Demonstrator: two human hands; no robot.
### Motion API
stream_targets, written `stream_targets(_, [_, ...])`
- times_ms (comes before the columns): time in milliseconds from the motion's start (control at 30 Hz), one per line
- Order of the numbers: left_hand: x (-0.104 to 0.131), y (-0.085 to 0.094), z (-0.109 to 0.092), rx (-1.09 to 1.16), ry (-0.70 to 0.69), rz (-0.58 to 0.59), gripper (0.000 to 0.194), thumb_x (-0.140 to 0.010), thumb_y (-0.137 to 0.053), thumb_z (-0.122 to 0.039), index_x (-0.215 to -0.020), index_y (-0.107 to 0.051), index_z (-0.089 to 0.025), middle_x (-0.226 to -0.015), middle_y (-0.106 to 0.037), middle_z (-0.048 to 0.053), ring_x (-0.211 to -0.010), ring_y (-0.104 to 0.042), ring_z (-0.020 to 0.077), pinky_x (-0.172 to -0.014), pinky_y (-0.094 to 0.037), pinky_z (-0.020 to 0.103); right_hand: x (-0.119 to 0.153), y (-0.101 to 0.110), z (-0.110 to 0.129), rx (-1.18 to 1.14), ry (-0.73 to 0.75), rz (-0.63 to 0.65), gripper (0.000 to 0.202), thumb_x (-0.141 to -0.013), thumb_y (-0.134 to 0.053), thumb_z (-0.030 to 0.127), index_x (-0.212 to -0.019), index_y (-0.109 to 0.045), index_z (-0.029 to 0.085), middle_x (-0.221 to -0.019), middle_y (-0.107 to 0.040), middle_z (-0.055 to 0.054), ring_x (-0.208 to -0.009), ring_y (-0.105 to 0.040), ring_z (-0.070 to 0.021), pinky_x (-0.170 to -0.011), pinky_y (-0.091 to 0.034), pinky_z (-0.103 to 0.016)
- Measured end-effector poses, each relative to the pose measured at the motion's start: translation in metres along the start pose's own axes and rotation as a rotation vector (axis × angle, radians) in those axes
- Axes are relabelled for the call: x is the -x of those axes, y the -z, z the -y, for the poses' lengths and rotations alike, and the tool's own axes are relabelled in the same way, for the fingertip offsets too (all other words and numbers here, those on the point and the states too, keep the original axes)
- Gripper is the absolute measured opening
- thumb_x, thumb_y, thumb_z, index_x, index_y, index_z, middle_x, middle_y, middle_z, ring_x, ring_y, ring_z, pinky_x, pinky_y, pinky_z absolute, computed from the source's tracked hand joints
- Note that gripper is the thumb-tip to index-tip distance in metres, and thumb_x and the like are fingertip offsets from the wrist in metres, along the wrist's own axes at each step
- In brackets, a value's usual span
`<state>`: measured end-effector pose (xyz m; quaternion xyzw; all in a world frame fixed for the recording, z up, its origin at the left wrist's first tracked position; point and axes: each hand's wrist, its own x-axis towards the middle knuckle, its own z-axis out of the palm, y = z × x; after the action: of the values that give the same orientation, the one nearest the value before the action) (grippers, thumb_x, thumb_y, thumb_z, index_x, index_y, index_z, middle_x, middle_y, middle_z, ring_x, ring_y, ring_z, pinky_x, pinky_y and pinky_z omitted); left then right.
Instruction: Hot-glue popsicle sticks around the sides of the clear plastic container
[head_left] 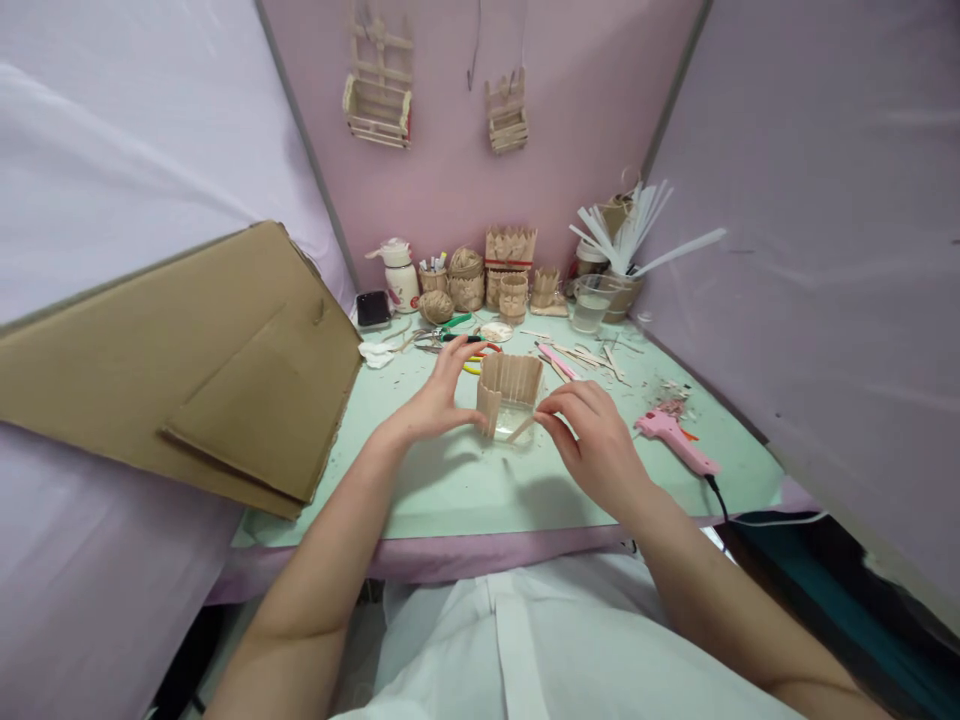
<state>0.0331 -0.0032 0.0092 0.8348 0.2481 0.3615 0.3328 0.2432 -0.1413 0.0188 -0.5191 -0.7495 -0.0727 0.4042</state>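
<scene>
Container [510,376] at frame centre could tip if the stick [520,430] pinched in the right hand [600,440] presses sideways; left hand [435,402] has fingers spread apart

White garment [615,640] here, plain and loose, spreading broad across the bottom of the view, with a faint cool tinge to the cloth! Straight down its front runs a flat pale strip [517,650], clean-edged, soft creases on either side. And look at the arms: left forearm [322,545] bare, right forearm [697,560] bare, left hand [441,398] and right hand [596,440] uncovered too!
</scene>
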Motion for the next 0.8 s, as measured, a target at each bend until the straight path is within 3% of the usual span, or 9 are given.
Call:
stream_targets(133, [-0.008,-0.010,0.022,0.256,0.069,0.102,0.116,-0.045,-0.094,-0.023,-0.147,-0.039,-0.030,-0.157,-0.032,0.017,-0.143,-0.037,0.0378,-0.116,-0.029,0.058,-0.008,-0.017,-0.009,0.048,0.000,0.023,0.019,-0.100,-0.048,0.029,-0.090,-0.061,0.022,-0.095,-0.064,-0.008,-0.094,-0.055,-0.0234,-0.085,-0.040,-0.040])
stream_targets(300, [-0.002,-0.019,0.038,0.331,0.095,0.138,0.122,-0.042,-0.093,-0.014,-0.149,-0.037,-0.030,-0.154,-0.039,0.017,-0.141,-0.043,0.0336,-0.116,-0.033,0.053,-0.014,-0.030,-0.014,0.114,-0.002,0.010,0.016,-0.098,-0.052,0.030,-0.089,-0.063,0.023,-0.102,-0.065,-0.008,-0.103,-0.050,-0.0261,-0.089,-0.036,-0.042])
stream_targets(500, [-0.004,-0.023,0.041,0.375,0.134,0.119,0.112,-0.035,-0.091,-0.009,-0.139,-0.050,-0.024,-0.140,-0.055,0.017,-0.129,-0.056,0.0330,-0.105,-0.046,0.046,-0.019,-0.038,-0.017,0.114,0.007,0.028,0.015,-0.097,-0.053,0.027,-0.088,-0.064,0.023,-0.104,-0.064,-0.008,-0.107,-0.047,-0.0269,-0.092,-0.035,-0.045])
stream_targets(800, [-0.004,-0.031,0.046,0.309,0.131,0.173,0.104,-0.045,-0.088,-0.016,-0.140,-0.046,-0.020,-0.130,-0.061,0.015,-0.116,-0.063,0.0317,-0.094,-0.053,0.041,-0.018,-0.045,-0.021,0.125,-0.013,0.053,0.014,-0.097,-0.055,0.026,-0.088,-0.065,0.022,-0.106,-0.063,-0.008,-0.108,-0.047,-0.0262,-0.092,-0.034,-0.043])
